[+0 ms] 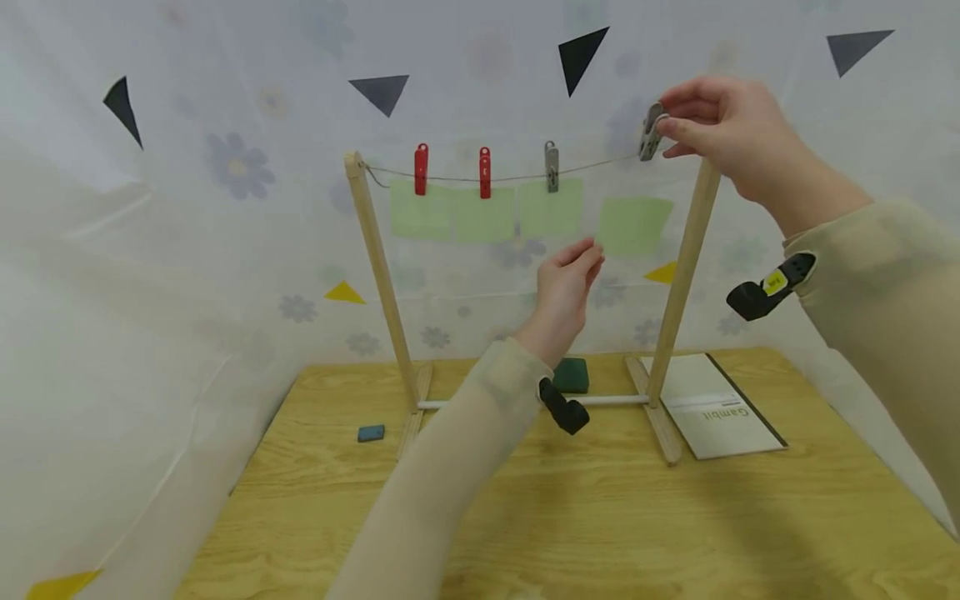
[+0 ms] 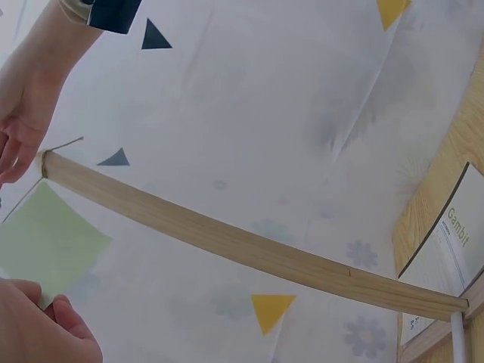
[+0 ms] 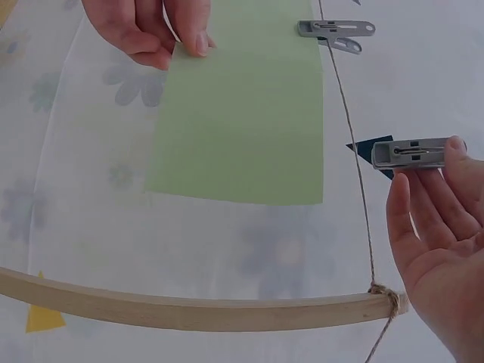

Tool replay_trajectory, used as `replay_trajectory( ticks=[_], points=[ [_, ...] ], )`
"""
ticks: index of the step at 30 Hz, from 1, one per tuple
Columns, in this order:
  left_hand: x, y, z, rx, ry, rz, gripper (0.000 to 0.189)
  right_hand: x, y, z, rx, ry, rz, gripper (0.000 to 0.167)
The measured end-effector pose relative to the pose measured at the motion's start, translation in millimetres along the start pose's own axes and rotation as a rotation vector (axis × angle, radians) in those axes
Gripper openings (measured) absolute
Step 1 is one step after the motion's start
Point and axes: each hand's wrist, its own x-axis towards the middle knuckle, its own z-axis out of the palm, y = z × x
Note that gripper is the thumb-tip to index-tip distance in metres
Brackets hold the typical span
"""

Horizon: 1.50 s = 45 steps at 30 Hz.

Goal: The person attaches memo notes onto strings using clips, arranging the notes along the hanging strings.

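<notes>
My left hand [image 1: 562, 290] pinches the lower left corner of a square green paper [image 1: 636, 227] below the string [image 1: 517, 178]. Up by the right post, my right hand [image 1: 738, 137] holds a grey clothespin [image 1: 651, 133] between thumb and fingers. In the right wrist view that clothespin [image 3: 408, 153] is beside the string, apart from the paper's upper edge. Three more green papers hang in a row to the left, under a red clothespin [image 1: 422, 170], a second red clothespin [image 1: 485, 173] and another grey clothespin [image 1: 552, 167].
A wooden frame with a left post [image 1: 381, 275] and right post [image 1: 686, 275] stands on the table [image 1: 570, 517]. A white "Gambit" pad [image 1: 712, 408] lies right of it. A dark green block [image 1: 572, 376] and small blue box [image 1: 371, 433] also lie there. Behind hangs a flowered sheet [image 1: 240, 250].
</notes>
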Motion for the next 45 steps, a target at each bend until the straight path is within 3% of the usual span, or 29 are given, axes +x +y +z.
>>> replay_trajectory(
  ticks=[8,23,45],
  points=[
    [0.1,0.7,6.0,-0.011,0.028,0.008,0.021,2.5,0,6,0.001,0.019,0.001,0.029],
    [4.9,-3.1,1.3,-0.034,0.057,-0.018,0.019,5.4,1,14,-0.018,0.006,0.001,0.029],
    [0.4,1.9,13.2,-0.054,0.104,0.033,0.017,2.6,8,16,-0.114,-0.028,0.059,0.034]
  ],
)
